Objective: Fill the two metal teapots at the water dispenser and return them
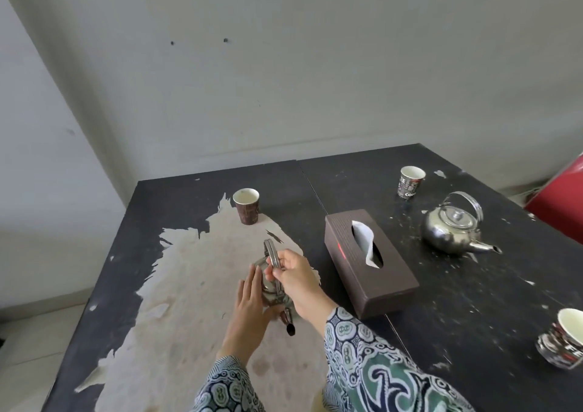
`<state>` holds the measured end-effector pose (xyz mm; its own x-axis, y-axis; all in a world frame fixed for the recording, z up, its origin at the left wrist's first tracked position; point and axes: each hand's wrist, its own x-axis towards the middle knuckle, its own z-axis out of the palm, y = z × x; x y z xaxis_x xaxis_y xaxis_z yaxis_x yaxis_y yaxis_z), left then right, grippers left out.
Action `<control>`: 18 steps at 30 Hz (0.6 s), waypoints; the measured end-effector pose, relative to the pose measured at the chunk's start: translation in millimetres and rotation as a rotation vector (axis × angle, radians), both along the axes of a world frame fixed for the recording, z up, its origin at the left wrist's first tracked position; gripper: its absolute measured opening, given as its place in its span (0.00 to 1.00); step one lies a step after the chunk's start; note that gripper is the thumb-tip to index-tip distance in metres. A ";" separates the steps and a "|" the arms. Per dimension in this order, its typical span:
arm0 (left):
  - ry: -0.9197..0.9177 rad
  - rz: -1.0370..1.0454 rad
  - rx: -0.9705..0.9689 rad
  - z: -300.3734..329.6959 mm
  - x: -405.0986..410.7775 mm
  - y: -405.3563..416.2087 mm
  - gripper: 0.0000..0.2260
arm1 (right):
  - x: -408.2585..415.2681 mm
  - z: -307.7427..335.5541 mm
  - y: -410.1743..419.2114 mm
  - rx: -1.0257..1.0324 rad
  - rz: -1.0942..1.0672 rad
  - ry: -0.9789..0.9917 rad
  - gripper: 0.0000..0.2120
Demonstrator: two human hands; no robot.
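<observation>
The near teapot was held on the worn table, its handle pinched by the right hand, while the left hand was pressed flat-fingered against its side. The second teapot was left standing well apart, beyond the tissue box.

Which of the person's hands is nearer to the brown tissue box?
The right hand. It grips the near teapot's handle, just left of the tissue box. The left hand rests flat against the teapot's far side, farther from the box.
</observation>
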<state>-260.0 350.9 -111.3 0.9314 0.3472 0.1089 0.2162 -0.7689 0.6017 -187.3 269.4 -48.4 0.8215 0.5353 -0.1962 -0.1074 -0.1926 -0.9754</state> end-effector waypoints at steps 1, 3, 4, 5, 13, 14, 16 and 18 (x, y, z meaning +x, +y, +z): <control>-0.003 -0.001 -0.004 -2.0 6.0 3.7 0.37 | 6.0 -0.3 1.9 0.004 0.012 -0.001 0.11; -0.001 -0.007 -0.002 -3.8 16.3 10.0 0.37 | 16.9 0.3 4.6 0.018 0.046 0.015 0.10; 0.003 -0.006 -0.008 -3.3 20.5 11.7 0.36 | 21.1 1.6 5.5 0.030 0.063 0.034 0.10; 0.011 0.002 -0.020 -4.5 23.1 12.4 0.36 | 25.0 1.2 6.4 0.029 0.082 0.053 0.10; 0.165 0.005 0.029 3.4 22.9 10.3 0.35 | 24.8 -6.7 -6.5 -0.199 0.126 -0.101 0.04; 0.197 -0.004 0.074 5.7 20.6 9.9 0.34 | 22.7 -10.3 -12.7 -0.270 0.091 -0.190 0.05; 0.259 -0.013 0.172 10.4 18.3 12.2 0.34 | 19.6 -10.4 -28.1 -0.329 0.068 -0.308 0.04; 0.358 0.039 0.109 18.2 13.9 13.1 0.35 | 21.0 -1.4 -47.4 -0.353 0.112 -0.345 0.03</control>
